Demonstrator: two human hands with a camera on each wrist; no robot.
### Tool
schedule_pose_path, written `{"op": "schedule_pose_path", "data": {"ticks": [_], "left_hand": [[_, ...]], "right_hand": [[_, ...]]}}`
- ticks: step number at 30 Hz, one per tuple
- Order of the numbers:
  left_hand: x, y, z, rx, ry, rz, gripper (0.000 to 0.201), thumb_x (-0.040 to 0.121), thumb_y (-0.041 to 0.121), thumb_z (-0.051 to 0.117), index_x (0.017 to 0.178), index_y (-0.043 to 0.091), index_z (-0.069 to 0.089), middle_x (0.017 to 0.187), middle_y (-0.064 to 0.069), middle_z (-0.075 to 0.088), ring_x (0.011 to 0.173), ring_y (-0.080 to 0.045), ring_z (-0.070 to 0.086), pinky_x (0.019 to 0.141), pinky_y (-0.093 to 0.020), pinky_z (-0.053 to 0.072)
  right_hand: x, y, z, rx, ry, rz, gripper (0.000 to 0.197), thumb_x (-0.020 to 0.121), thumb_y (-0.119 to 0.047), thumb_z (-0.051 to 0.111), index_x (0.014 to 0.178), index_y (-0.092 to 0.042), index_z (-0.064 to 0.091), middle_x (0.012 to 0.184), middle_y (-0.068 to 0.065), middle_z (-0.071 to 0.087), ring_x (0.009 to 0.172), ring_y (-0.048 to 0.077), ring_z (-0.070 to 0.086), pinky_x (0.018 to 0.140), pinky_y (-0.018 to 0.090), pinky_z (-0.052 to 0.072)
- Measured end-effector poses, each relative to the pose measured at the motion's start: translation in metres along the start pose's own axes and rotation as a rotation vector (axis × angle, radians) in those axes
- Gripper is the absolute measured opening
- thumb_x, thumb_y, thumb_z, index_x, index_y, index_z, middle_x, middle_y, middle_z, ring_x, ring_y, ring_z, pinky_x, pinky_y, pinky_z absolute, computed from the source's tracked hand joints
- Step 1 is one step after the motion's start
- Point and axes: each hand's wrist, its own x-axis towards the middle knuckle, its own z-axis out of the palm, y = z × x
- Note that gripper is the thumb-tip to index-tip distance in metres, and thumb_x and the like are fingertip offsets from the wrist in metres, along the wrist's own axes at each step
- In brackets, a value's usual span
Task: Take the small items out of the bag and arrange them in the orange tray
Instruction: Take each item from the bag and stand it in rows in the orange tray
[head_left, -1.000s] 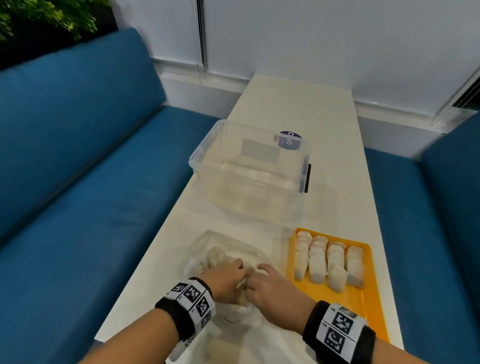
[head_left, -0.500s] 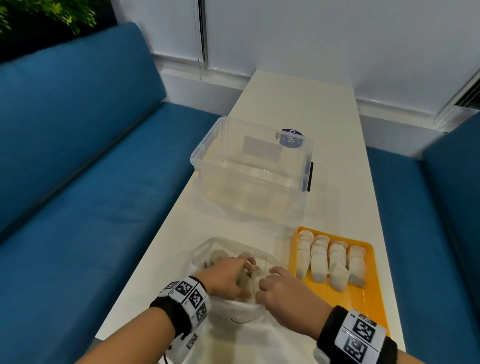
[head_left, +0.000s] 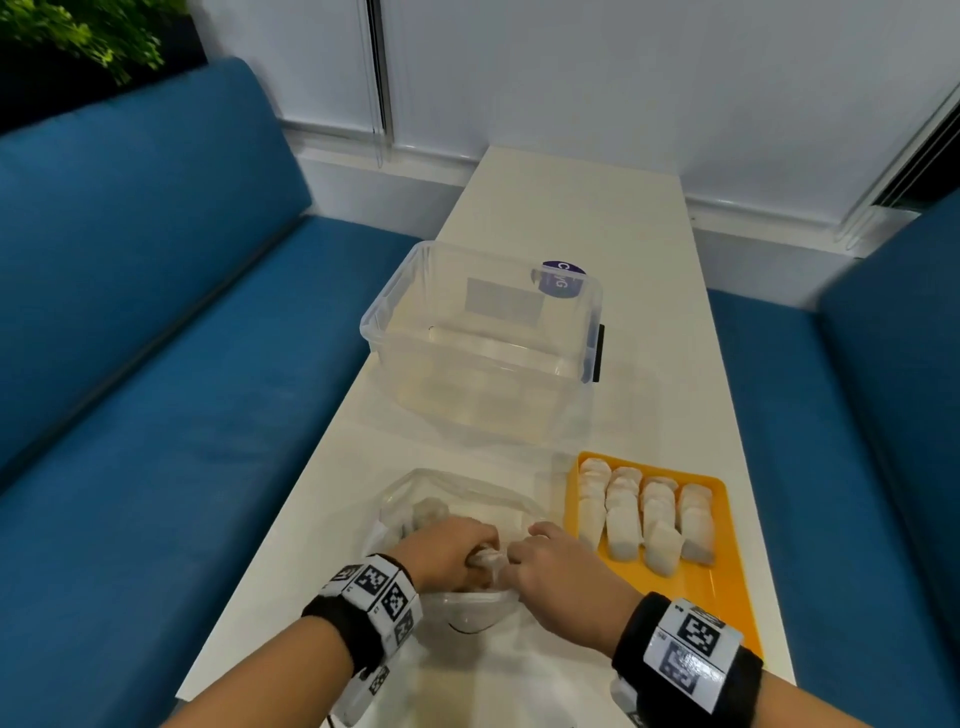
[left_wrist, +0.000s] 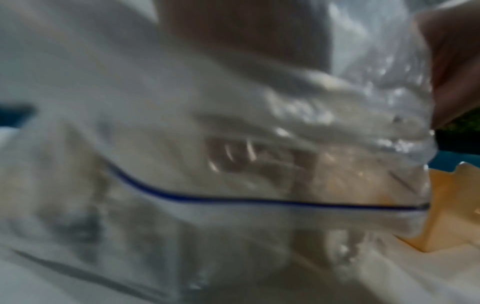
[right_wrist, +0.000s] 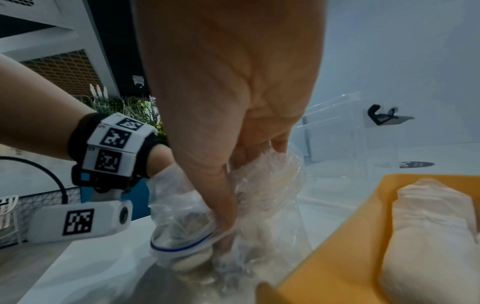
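A clear zip bag (head_left: 457, 493) lies on the white table with small white wrapped items inside. My left hand (head_left: 452, 551) is in the bag's mouth, its fingers curled round one small item (head_left: 485, 560). My right hand (head_left: 550, 566) pinches the bag's plastic (right_wrist: 270, 185) close to the blue zip line (right_wrist: 182, 247). The orange tray (head_left: 722, 597) sits just right of the bag, and several white items (head_left: 644, 514) stand in rows at its far end. The left wrist view is blurred and shows only bag film (left_wrist: 233, 144) and a corner of the tray (left_wrist: 441, 216).
A large clear plastic bin (head_left: 483, 338) stands beyond the bag and tray. Blue sofas run along both long sides of the narrow table (head_left: 571, 208). The near half of the tray is bare orange.
Both hands stay at the bag's mouth. The left hand has drawn back a little, and a small white item now shows between its fingers. The right hand keeps its pinch on the bag.
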Motion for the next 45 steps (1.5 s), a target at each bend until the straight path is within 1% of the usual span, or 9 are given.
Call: {"op": "schedule_pose_path", "data": {"ticks": [4, 11, 15, 18, 22, 29, 33, 40, 45], "left_hand": [[-0.015, -0.012, -0.014, -0.141, 0.18, 0.009, 0.019, 0.083, 0.019, 0.064, 0.101, 0.017, 0.068, 0.096, 0.001, 0.068, 0.086, -0.01, 0.061, 0.075, -0.02, 0.047], [-0.04, -0.009, -0.035, -0.406, 0.413, 0.016, 0.027, 0.079, 0.016, 0.072, 0.08, 0.041, 0.061, 0.085, 0.012, 0.066, 0.089, -0.004, 0.058, 0.073, -0.01, 0.043], [-0.055, 0.006, -0.05, -0.673, 0.464, -0.022, 0.013, 0.08, 0.017, 0.072, 0.086, 0.028, 0.068, 0.08, 0.012, 0.069, 0.072, 0.0, 0.062, 0.065, -0.013, 0.047], [-0.061, 0.024, -0.058, -0.858, 0.405, -0.008, 0.007, 0.083, 0.013, 0.068, 0.085, 0.02, 0.069, 0.07, 0.009, 0.072, 0.066, 0.001, 0.063, 0.059, -0.011, 0.047], [-0.058, 0.045, -0.057, -0.935, 0.262, 0.038, 0.014, 0.085, 0.011, 0.065, 0.095, 0.02, 0.068, 0.082, 0.007, 0.074, 0.077, -0.004, 0.066, 0.07, -0.019, 0.052], [-0.047, 0.066, -0.048, -1.06, 0.219, 0.094, 0.043, 0.074, 0.029, 0.071, 0.115, 0.019, 0.063, 0.109, -0.004, 0.071, 0.1, -0.017, 0.068, 0.076, -0.023, 0.054], [-0.042, 0.073, -0.047, -1.192, 0.194, 0.099, 0.056, 0.068, 0.038, 0.068, 0.118, 0.014, 0.061, 0.112, -0.006, 0.07, 0.102, -0.019, 0.066, 0.077, -0.024, 0.052], [-0.041, 0.076, -0.047, -1.34, 0.07, 0.055, 0.047, 0.079, 0.015, 0.059, 0.122, -0.003, 0.055, 0.121, -0.022, 0.063, 0.109, -0.034, 0.062, 0.094, -0.039, 0.052], [-0.041, 0.077, -0.044, -1.406, 0.137, 0.091, 0.041, 0.072, 0.006, 0.059, 0.113, 0.0, 0.06, 0.106, -0.019, 0.069, 0.097, -0.027, 0.068, 0.079, -0.028, 0.057]], "right_hand": [[0.001, 0.004, 0.004, 0.031, 0.004, 0.037, 0.021, 0.05, -0.02, 0.08, 0.064, -0.028, 0.065, 0.059, -0.009, 0.057, 0.051, 0.011, 0.056, 0.063, 0.025, 0.055], [-0.001, 0.007, -0.007, 0.275, 0.154, 0.061, 0.033, 0.063, -0.014, 0.075, 0.093, -0.017, 0.064, 0.097, 0.005, 0.065, 0.088, 0.024, 0.064, 0.079, 0.034, 0.056], [-0.017, 0.011, -0.019, 0.546, 0.178, 0.085, 0.037, 0.086, -0.02, 0.059, 0.122, -0.023, 0.054, 0.137, -0.003, 0.042, 0.134, 0.008, 0.03, 0.108, 0.014, 0.023], [-0.024, 0.01, -0.036, 0.875, 0.334, 0.247, 0.023, 0.09, -0.027, 0.057, 0.113, -0.029, 0.056, 0.12, -0.014, 0.052, 0.113, -0.008, 0.044, 0.097, 0.009, 0.033], [-0.024, 0.01, -0.054, 1.328, 0.509, 0.503, 0.027, 0.087, -0.029, 0.064, 0.109, -0.034, 0.05, 0.104, -0.008, 0.056, 0.085, 0.004, 0.062, 0.071, 0.021, 0.051], [-0.035, 0.017, -0.059, 1.68, 0.534, 0.52, 0.024, 0.089, -0.009, 0.061, 0.112, -0.013, 0.059, 0.104, 0.017, 0.061, 0.082, 0.02, 0.067, 0.074, 0.026, 0.056], [-0.038, 0.014, -0.058, 1.841, 0.614, 0.514, 0.023, 0.087, -0.008, 0.064, 0.109, -0.009, 0.058, 0.096, 0.01, 0.063, 0.082, 0.019, 0.069, 0.073, 0.025, 0.056], [-0.027, 0.011, -0.053, 1.608, 0.658, 0.586, 0.03, 0.083, -0.013, 0.07, 0.107, -0.02, 0.053, 0.091, 0.002, 0.053, 0.074, 0.004, 0.058, 0.066, 0.018, 0.05], [-0.035, 0.018, -0.049, 1.267, 0.692, 0.638, 0.029, 0.079, -0.024, 0.072, 0.096, -0.028, 0.049, 0.089, -0.007, 0.047, 0.08, 0.004, 0.045, 0.067, 0.013, 0.038]]}}
